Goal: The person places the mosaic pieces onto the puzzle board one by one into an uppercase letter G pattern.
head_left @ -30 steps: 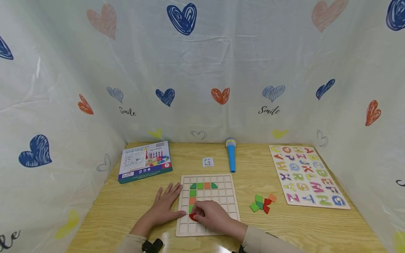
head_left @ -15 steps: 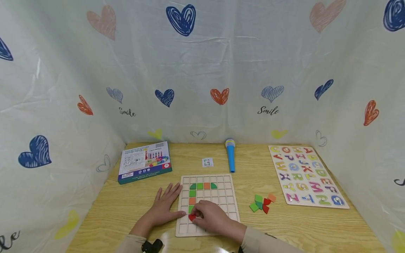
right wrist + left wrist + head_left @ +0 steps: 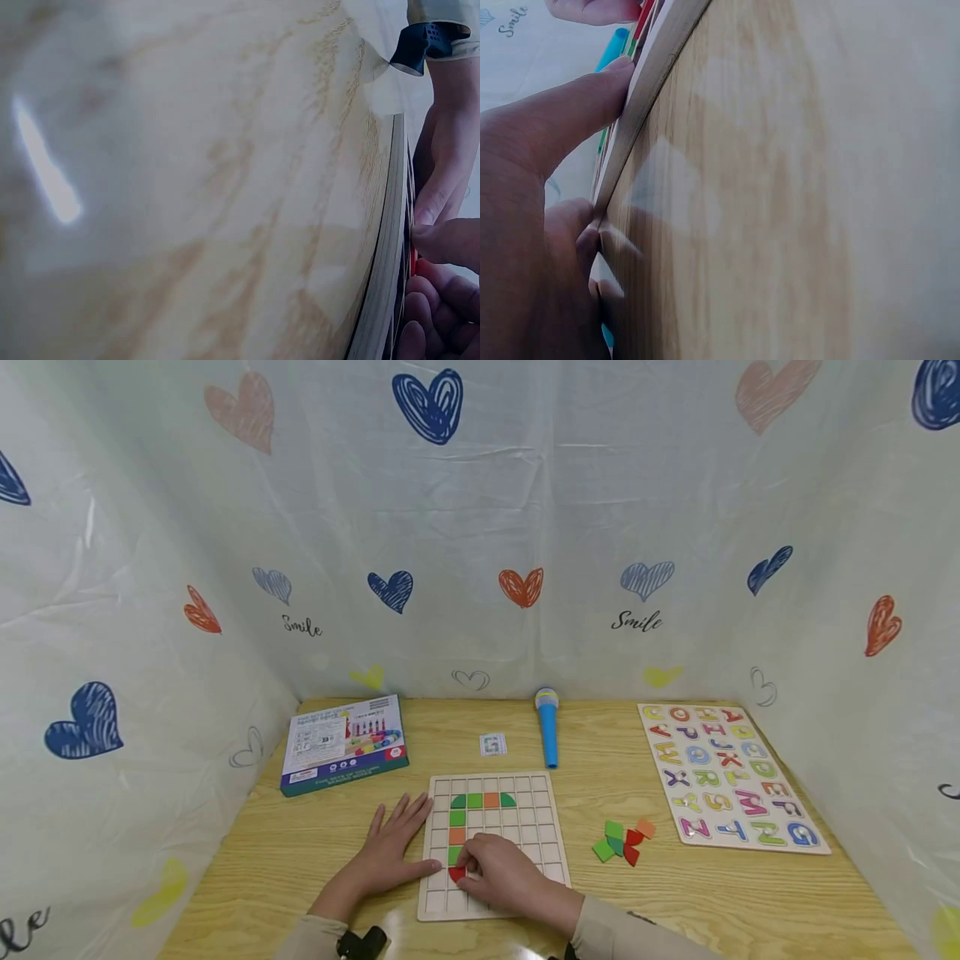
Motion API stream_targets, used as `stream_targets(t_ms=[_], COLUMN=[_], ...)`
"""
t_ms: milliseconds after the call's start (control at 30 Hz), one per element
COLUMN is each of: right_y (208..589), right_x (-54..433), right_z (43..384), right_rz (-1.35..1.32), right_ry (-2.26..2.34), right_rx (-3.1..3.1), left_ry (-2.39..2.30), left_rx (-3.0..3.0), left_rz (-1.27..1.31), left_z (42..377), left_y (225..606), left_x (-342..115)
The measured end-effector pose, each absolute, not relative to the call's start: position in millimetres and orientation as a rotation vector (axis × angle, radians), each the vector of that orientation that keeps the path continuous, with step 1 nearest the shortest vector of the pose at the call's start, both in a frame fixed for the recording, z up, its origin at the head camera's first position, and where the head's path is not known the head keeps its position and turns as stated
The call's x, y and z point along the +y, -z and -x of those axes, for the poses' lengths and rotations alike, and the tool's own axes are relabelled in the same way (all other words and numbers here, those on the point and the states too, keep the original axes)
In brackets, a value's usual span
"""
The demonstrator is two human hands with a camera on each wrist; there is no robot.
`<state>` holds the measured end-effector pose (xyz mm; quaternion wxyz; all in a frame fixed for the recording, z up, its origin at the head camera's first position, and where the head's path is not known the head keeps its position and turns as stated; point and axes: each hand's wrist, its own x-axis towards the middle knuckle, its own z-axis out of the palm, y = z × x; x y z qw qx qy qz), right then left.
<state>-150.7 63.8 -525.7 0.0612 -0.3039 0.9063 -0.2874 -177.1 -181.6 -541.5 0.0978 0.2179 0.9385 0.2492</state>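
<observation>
My right hand (image 3: 504,871) pinches a red quarter-circle tile (image 3: 456,876) between thumb and fingers, low in the left part of a wooden grid board (image 3: 534,837). Directly above it a column runs up: a green tile (image 3: 453,857), an orange tile (image 3: 457,836) and another green tile (image 3: 457,818). Along the board's upper row lie two dark-green quarter-circles, a green square and an orange square (image 3: 491,800). My left hand (image 3: 388,853) is spread flat, fingers straight, its thumb touching the board's left edge. In the right wrist view only a sliver of the red tile (image 3: 413,260) shows.
Loose green, red and orange tiles (image 3: 613,832) lie right of the board. Behind it are a small printed card (image 3: 493,744) and a blue toy microphone (image 3: 550,735). A boxed set (image 3: 343,745) stands back left, an alphabet puzzle board (image 3: 738,781) right.
The red tile has turned and shifted slightly under my right fingertips, its straight edge now against the green tile above. My left hand stays still.
</observation>
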Motion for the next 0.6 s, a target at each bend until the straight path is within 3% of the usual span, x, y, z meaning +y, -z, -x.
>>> stream_targets(t_ms=[300,600], right_y=[518.3,521.0], right_x=[75.8,121.7], right_z=[150.2,161.4], right_rz=[0.894,0.816], right_ry=[1.073,1.185], right_rx=[2.617,2.655], left_ry=[-0.745,-0.736], left_rx=[2.787,2.795], left_rz=[-0.638,-0.633], left_z=[177.8,177.0], left_y=[544.3,544.4], left_x=[-182.0,-182.2])
